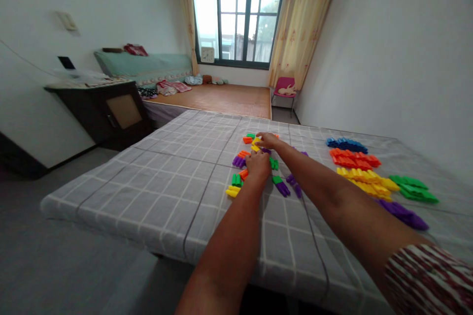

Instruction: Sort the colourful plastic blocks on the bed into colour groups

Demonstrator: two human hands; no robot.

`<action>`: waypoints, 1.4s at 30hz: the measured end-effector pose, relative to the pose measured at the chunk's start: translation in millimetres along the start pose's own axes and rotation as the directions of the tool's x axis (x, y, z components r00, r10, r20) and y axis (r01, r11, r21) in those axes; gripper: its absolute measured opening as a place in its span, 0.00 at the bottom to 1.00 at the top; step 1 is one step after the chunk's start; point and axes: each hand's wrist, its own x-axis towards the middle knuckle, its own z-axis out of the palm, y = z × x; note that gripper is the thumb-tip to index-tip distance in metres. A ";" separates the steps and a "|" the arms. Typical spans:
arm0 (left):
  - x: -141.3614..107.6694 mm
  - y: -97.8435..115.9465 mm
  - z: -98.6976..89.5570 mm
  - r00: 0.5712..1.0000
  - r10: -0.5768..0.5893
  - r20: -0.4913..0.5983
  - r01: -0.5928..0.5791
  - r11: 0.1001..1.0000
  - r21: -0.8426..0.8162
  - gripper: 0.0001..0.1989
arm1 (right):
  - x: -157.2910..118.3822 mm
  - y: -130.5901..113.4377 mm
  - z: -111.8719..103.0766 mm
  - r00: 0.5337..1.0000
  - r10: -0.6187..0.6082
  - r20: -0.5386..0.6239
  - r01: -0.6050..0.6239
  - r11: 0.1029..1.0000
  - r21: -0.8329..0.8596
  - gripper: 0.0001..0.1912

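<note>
Small ribbed plastic pieces, resembling clothes pegs, lie in coloured groups under and around my hands. My left hand (258, 163) is lowered on the cloth with its fingers slightly apart, beside purple pieces (239, 161) and an orange piece (244, 174). Just beyond it, my right hand (267, 140) bends its fingers down over a yellow piece (255, 145), and they seem to pinch it. Green pieces (237, 180) and yellow pieces (233, 191) sit nearer me, left of my left wrist. Between my forearms lies a green and purple group (281, 186). My hands hide some pieces.
A grey checked cloth (166, 167) covers the table. Sorted rows stand at the right: blue (346, 145), orange (354, 159), yellow (368, 183), green (414, 189) and purple (403, 214). Beyond are a bed (229, 98), a pink chair (284, 86) and a dark cabinet (99, 113).
</note>
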 end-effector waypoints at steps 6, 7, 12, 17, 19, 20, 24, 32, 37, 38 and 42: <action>3.5 -1.2 1.1 1.000 0.005 -0.002 -0.005 0.999 0.034 0.15 | -49.4 36.8 -39.4 0.999 0.032 -0.016 -0.032 0.999 -0.002 0.15; 4.2 -1.6 1.5 1.000 0.007 0.004 -0.007 0.999 0.039 0.15 | -62.8 47.4 -46.6 0.998 0.038 -0.058 -0.037 0.999 0.012 0.14; 5.6 -0.4 1.5 0.999 0.044 0.011 -0.044 0.997 0.057 0.15 | -151.4 127.3 -75.5 0.975 0.131 -0.179 -0.075 0.954 0.291 0.15; 5.3 8.6 -2.3 0.993 0.117 0.009 -0.118 0.989 0.089 0.16 | -254.7 225.9 -86.5 0.921 0.372 -0.116 -0.224 0.749 0.624 0.18; 5.3 11.8 -2.6 0.989 0.145 -0.003 -0.144 0.986 0.087 0.16 | -287.4 258.2 -84.3 0.864 0.487 -0.130 -0.311 0.717 0.624 0.14; 5.5 12.7 -2.2 0.988 0.155 -0.009 -0.154 0.985 0.082 0.16 | -300.5 271.3 -81.7 0.831 0.536 -0.149 -0.357 0.719 0.597 0.12; 7.1 12.9 1.0 0.978 0.203 -0.039 -0.202 0.978 0.046 0.15 | -331.7 298.9 -65.1 0.705 0.687 -0.176 -0.520 0.669 0.532 0.09; 3.5 27.7 6.0 0.888 0.445 -0.112 -0.454 0.888 -0.070 0.13 | -339.0 288.2 -34.4 0.698 0.714 0.054 -0.611 0.554 0.565 0.07; -8.6 44.2 11.5 0.777 0.628 -0.031 -0.622 0.761 -0.184 0.12 | -349.9 288.3 -40.0 0.758 0.645 -0.096 -0.624 0.761 0.180 0.13; -12.6 48.6 12.4 0.756 0.655 -0.018 -0.643 0.736 -0.212 0.13 | -350.8 287.1 -44.2 0.773 0.616 -0.154 -0.606 0.788 0.108 0.14; -28.1 68.0 17.1 0.659 0.753 0.004 -0.715 0.628 -0.308 0.14 | -329.9 258.1 -61.2 0.837 0.420 -0.350 -0.463 0.885 -0.044 0.15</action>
